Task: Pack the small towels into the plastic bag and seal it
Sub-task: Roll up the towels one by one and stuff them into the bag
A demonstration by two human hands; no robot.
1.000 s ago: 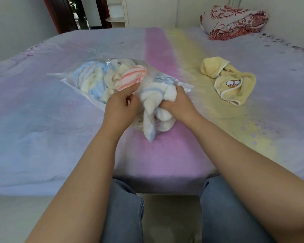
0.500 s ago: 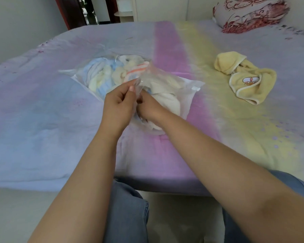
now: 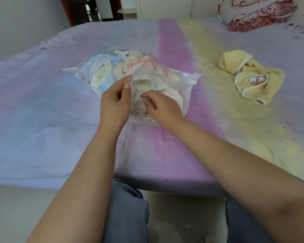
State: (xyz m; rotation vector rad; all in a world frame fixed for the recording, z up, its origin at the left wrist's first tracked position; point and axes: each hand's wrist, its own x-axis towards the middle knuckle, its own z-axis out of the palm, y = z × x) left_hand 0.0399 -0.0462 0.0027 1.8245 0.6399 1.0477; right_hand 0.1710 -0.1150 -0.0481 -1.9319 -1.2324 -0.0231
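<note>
Small towels [image 3: 102, 74] fill the plastic bag [image 3: 188, 95]; left hand [image 3: 115, 102] pinches its upper lip, right hand [image 3: 162, 106] at three o'clock hangs loosely curled, holding nothing.

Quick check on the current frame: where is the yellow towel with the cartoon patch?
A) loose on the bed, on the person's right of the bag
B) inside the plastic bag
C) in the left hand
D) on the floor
A: the yellow towel lies on the bed, apart from the plastic bag, touched by neither hand.
</note>
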